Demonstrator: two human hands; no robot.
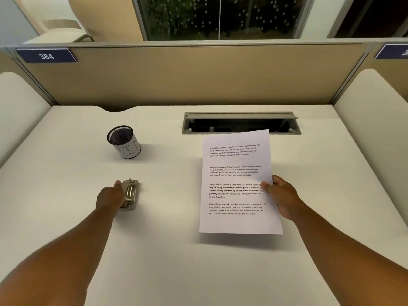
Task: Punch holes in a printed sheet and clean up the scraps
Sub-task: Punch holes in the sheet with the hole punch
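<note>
Forearms: both are reaching out from the bottom edge over the white desk (167, 250); nearest things in view.
Right hand (283, 198): is pinching the printed sheet (237, 184) at its right edge, thumb pressed on the printed face, remaining fingers closing behind the paper.
Sheet: is hanging lifted off the desk, casting a shadow below its bottom edge; no holes are showing yet; far corner is overlapping the open cable tray (241, 123) in view.
Left hand (111, 195): is curling over the left side of the metal hole punch (130, 194), fingertip touching its far end; cannot tell whether the fingers are actually gripping it or only resting on it.
Punch: is sitting flat on the desk, well apart from the sheet.
Mesh cup (123, 142): is standing upright beyond the punch, paper label wrapped around it; likely the scrap bin.
Stage: judging as setup, nothing punched.
Risk 1: single-edge pinch is letting the sheet sag, so it could enter the punch skewed and the holes land crooked.
Risk 2: one-handed punch grab could slip or tip, spilling scraps.
Risk 3: holes could bite into text, since the left margin looks narrow.
</note>
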